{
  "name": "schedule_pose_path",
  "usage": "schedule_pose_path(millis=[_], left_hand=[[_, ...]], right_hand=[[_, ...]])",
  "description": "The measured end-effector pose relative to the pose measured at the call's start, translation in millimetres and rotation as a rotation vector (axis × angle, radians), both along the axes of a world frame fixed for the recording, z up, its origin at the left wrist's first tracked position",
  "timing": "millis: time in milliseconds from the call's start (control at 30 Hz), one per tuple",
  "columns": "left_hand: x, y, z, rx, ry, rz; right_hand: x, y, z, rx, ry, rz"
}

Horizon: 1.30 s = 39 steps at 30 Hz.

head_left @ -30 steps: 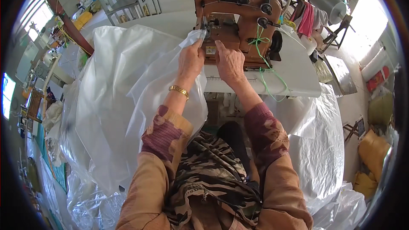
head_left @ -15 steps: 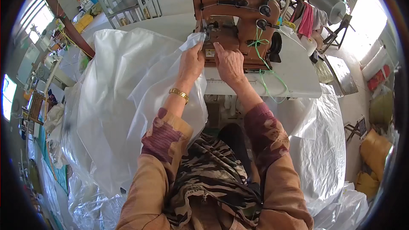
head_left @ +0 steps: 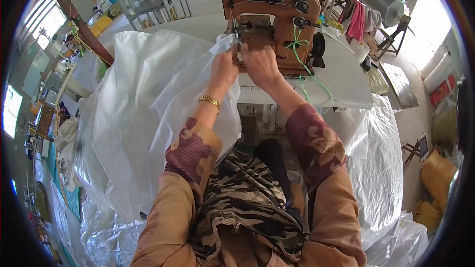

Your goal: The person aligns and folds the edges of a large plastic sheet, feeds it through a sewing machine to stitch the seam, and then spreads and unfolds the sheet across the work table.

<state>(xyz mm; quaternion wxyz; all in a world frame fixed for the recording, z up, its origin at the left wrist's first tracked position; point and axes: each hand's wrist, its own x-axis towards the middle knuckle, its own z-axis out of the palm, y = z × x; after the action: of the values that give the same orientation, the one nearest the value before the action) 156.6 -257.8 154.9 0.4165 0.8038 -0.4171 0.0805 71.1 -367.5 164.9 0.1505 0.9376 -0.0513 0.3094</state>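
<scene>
Plastic sheet (head_left: 131,118), white and half see-through, spreads in the head view over the left of the table (head_left: 341,81) and hangs down its front, its gathered upper corner at the needle end of the brown sewing machine (head_left: 285,32). The left hand (head_left: 225,71) appears to have thumb and fingers closed on that corner, just below the needle. The right hand (head_left: 262,66) lies over the machine's bed with fingers bent toward the corner; whether they pinch the sheet I cannot tell.

The step in hand looks like lining up the sheet's edge under the needle. The next move would call for a flat edge, with fingertips clear of the needle.

Loose folds bunch beside the left forearm and could drag. Green thread (head_left: 312,86) trails over the table's front near the right forearm and might snag. More plastic (head_left: 373,183) hangs at the right; beyond are a grey chair (head_left: 148,4), a big roll (head_left: 378,1) and pink cloth (head_left: 355,24).
</scene>
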Motion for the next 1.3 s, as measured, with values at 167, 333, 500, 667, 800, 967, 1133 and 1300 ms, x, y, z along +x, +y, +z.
schedule_pose_path(millis=[167, 333, 500, 667, 800, 967, 1133, 1300], left_hand=[[3, 1, -8, -0.124, 0.051, 0.010], [2, 2, -9, -0.217, 0.024, -0.014], [3, 3, -9, -0.235, 0.003, -0.017], [7, 2, -13, -0.281, 0.033, -0.060], [10, 1, -15, -0.230, 0.092, -0.025], [11, 3, -14, -0.202, 0.052, -0.009], [14, 5, -12, -0.231, 0.115, -0.047], [7, 5, -6, -0.205, 0.113, -0.066]], right_hand=[[-16, -13, -15, 0.309, -0.143, 0.054], [-13, -9, -24, 0.504, -0.256, 0.144], [-7, -8, -25, 0.519, -0.240, 0.126], [-5, -7, -23, 0.532, -0.207, 0.083], [-5, -9, -23, 0.550, -0.160, 0.046], [-2, -12, -23, 0.570, -0.228, 0.109], [-1, -10, -20, 0.575, -0.217, 0.112], [2, 5, -10, 0.356, -0.156, 0.023]])
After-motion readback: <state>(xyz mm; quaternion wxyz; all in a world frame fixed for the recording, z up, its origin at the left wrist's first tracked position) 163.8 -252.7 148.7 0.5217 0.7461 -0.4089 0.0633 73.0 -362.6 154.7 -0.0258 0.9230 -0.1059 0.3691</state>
